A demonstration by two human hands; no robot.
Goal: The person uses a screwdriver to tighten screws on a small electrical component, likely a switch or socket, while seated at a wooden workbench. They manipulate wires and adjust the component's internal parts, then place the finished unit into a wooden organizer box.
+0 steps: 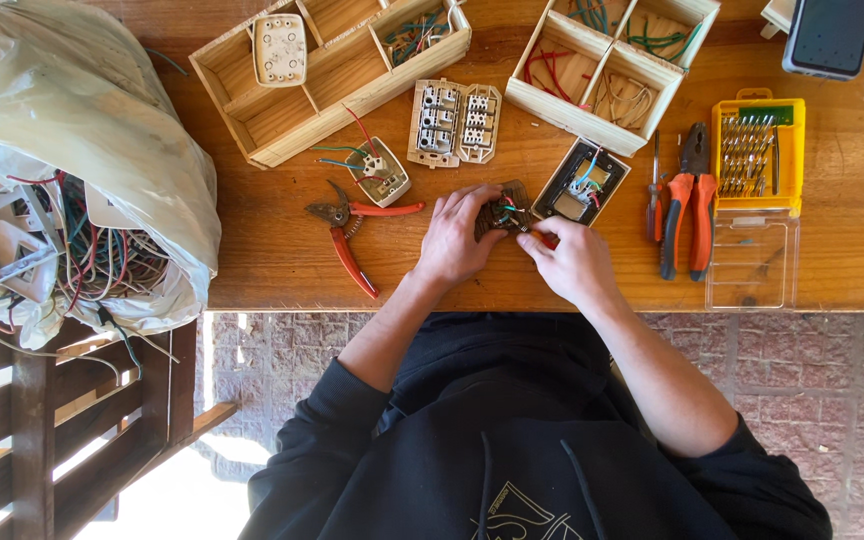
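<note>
Both my forearms come up from the near table edge and angle in toward each other, wrists bent so the hands meet just in front of me. My left hand (452, 235) is curled around the small dark brown electrical switch module with coloured wires (502, 212), fingers wrapped over its left side and clamped on it. My right hand (574, 262) is pinched closed around a thin orange-handled tool (546, 238), only a sliver of it visible, its tip touching the module's right edge.

The module sits low over the wooden tabletop (832, 250), close to the near edge, so not much board is left between my wrists and the drop-off. It's crowded out here: the red-handled wire snips (350, 228) lie just left of my left hand, and a black-framed open switch box with blue wire (580, 182) sits just beyond my right knuckles. Further right, orange-handled pliers (687, 205) lie near a yellow plastic case of screwdriver bits (758, 150), well apart from my hands.

The module's long axis runs roughly diagonal, tilting up to the right, wired face toward me. Which end is which I can't tell, my fingers hide too much.
</note>
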